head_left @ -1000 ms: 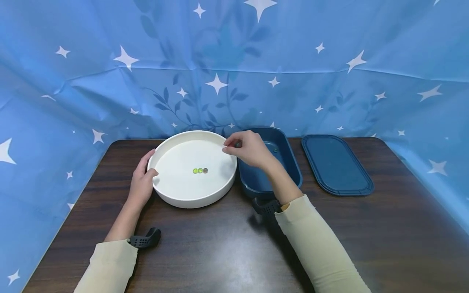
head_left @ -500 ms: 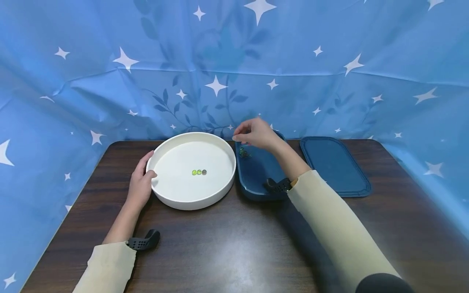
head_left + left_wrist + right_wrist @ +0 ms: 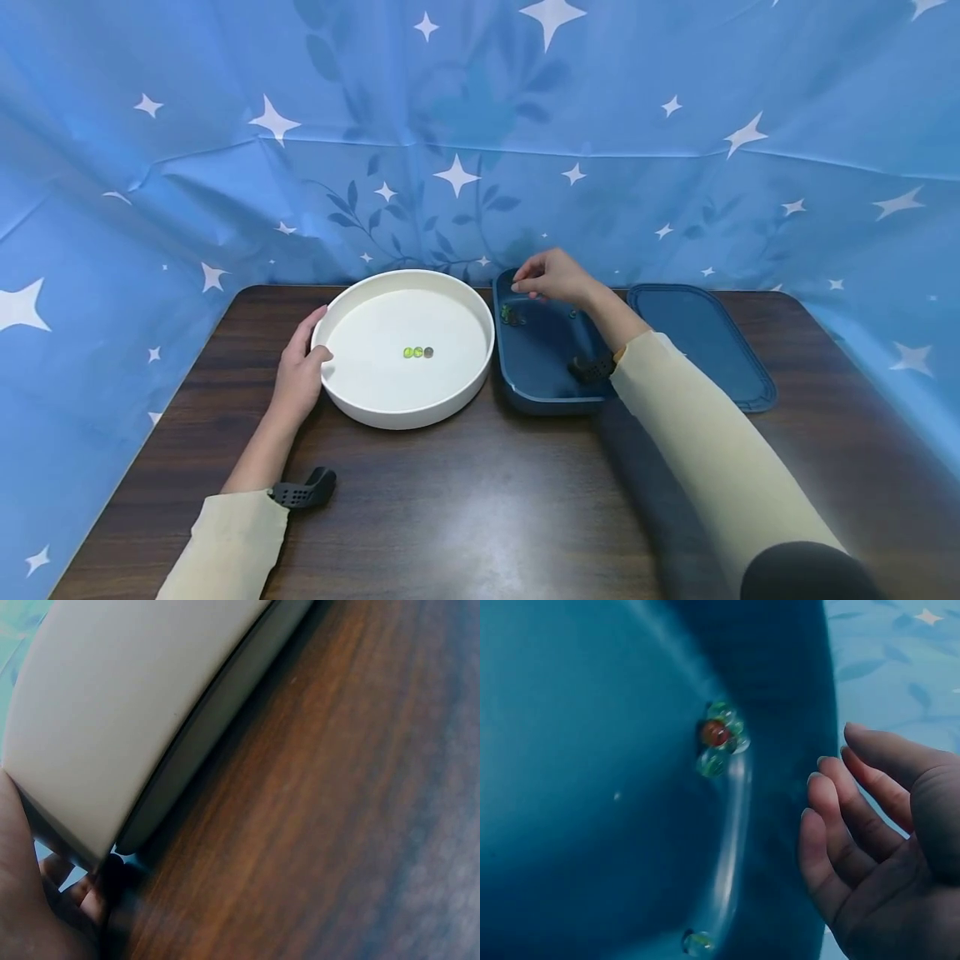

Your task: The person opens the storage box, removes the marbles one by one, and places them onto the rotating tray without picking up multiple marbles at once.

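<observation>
My left hand (image 3: 298, 371) grips the left rim of a round white tray (image 3: 405, 387), thumb inside the rim and fingers outside. In the left wrist view, part of this hand (image 3: 34, 900) shows beside the tray's pale wall (image 3: 127, 712). Two yellow-green marbles (image 3: 413, 352) and a brownish marble (image 3: 428, 352) sit in a short row on the tray. Over the far end of a deep blue box (image 3: 540, 358) hovers my right hand (image 3: 558, 275), its fingers loosely bent with nothing seen between them. Clustered marbles (image 3: 721, 736), one of them reddish, and a lone marble (image 3: 698, 943) lie in the box.
To the right of the box lies a flat blue lid (image 3: 697, 342) on the dark wooden table (image 3: 420, 500). A blue star-patterned cloth (image 3: 480, 100) hangs behind the table's far edge. The tray stands close beside the box.
My right hand has moved right from the tray's right rim to above the box, uncovering the marble cluster. The left hand keeps its grip on the tray; the head view has shifted slightly.
</observation>
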`<move>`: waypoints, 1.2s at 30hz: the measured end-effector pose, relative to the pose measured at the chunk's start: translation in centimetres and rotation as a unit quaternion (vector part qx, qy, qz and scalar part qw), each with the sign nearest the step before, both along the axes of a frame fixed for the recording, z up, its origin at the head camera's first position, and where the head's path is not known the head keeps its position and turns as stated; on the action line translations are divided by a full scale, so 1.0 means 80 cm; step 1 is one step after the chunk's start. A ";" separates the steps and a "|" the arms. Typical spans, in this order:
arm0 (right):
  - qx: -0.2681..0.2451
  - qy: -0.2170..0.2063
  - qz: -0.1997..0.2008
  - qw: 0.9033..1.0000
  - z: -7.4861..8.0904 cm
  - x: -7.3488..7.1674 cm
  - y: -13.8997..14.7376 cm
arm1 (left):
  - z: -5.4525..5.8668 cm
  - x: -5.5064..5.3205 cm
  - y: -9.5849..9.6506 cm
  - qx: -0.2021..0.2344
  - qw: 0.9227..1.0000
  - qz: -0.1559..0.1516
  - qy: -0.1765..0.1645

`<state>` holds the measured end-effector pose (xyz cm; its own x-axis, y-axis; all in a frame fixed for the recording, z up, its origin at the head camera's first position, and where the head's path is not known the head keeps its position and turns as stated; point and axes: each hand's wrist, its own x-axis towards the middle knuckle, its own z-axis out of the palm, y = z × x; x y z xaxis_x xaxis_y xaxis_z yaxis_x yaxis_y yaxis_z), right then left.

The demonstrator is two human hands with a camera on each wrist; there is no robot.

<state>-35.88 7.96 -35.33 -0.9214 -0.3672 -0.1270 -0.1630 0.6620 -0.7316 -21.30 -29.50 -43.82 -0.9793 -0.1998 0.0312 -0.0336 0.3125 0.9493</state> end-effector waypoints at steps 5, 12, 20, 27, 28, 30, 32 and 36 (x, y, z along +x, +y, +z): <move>0.039 0.014 0.030 0.999 -0.015 -0.010 0.008 | -0.001 -0.002 0.001 0.001 1.000 0.004 0.001; 0.070 0.012 0.059 0.996 -0.032 -0.015 0.020 | 0.001 -0.001 0.003 -0.002 1.000 0.006 -0.003; 0.096 -0.002 0.078 0.992 -0.040 -0.018 0.027 | 0.001 -0.004 0.003 0.000 1.000 0.005 0.000; 0.118 -0.015 0.082 0.990 -0.040 -0.016 0.028 | 0.002 -0.003 0.002 -0.004 1.000 0.006 0.001; 0.119 -0.015 0.081 0.989 -0.041 -0.016 0.028 | 0.002 -0.003 0.002 -0.004 1.000 0.007 0.001; 0.119 -0.016 0.084 0.989 -0.042 -0.016 0.028 | 0.002 -0.003 0.002 -0.006 1.000 0.007 0.002; 0.117 -0.012 0.092 0.989 -0.043 -0.016 0.027 | 0.002 -0.003 0.002 -0.006 1.000 0.007 0.003; 0.111 -0.005 0.106 0.988 -0.045 -0.016 0.027 | 0.001 -0.003 0.002 -0.007 1.000 0.006 0.003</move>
<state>-37.17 10.10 -38.91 -0.8255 -0.5132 -0.2348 -0.3078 0.7581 -0.5749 -21.55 -29.37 -43.70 -0.9768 -0.2106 0.0391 -0.0321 0.3245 0.9453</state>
